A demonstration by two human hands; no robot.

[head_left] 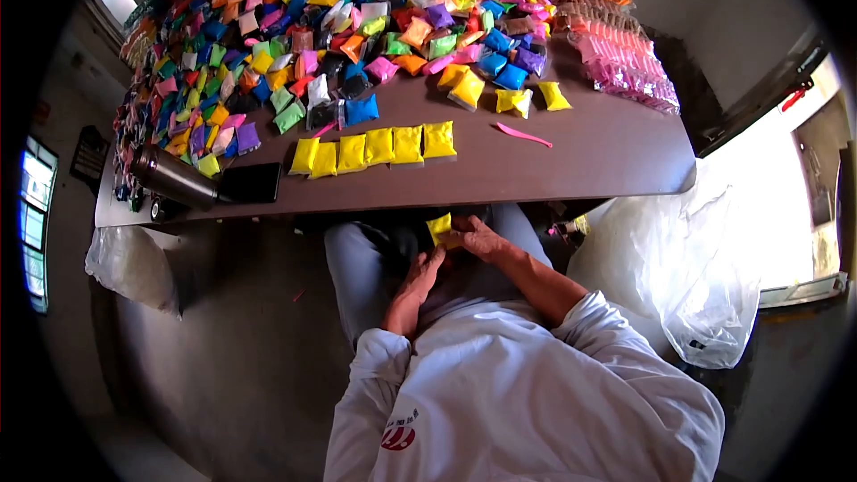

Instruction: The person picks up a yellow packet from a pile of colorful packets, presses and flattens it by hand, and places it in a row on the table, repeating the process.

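Observation:
A small yellow packet (437,226) is held over my lap, just below the table edge. My right hand (478,239) is closed with the fingers pinching its right side. At its lower edge my left hand (422,273) is also closed on it, the fingertips partly hidden. Several yellow packets (353,152) lie side by side in a row on the table in front of me. Other yellow packets (513,102) are scattered to the right of that row. A pink plastic tool (524,134) rests near them.
A brown table (589,161) carries a large heap of coloured packets (357,27). Stacked bagged bundles (625,62) line its right side. A metal flask (174,176) lies beside a black phone (250,184) at left. Clear plastic bags (134,268) hang or stand on both sides.

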